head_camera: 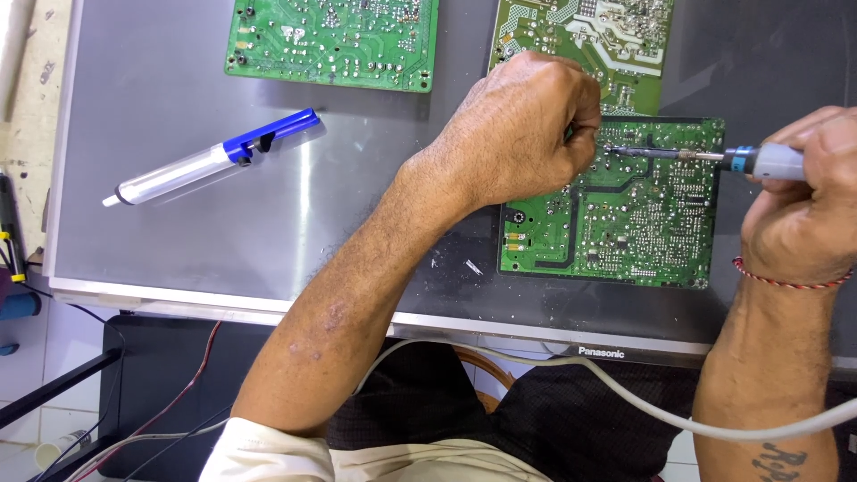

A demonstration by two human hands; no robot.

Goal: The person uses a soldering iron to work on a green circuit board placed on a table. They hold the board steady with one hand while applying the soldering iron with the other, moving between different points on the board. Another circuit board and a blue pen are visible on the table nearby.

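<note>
A green circuit board [625, 223] lies solder side up on a grey metal panel [223, 223]. My right hand [799, 205] grips a soldering iron [768, 161] with a grey and blue handle; its metal tip reaches left over the board's top edge. My left hand [522, 125] rests on the board's upper left corner, fingers pinched together right at the iron's tip. Whatever the fingers pinch is too small to make out. A red thread band circles my right wrist.
A blue and silver desoldering pump [210, 159] lies on the panel at the left. Two more green boards [335, 40] [616, 45] sit along the far edge. The iron's grey cord [625, 393] crosses my lap. Cables and tools [11, 228] lie at the left edge.
</note>
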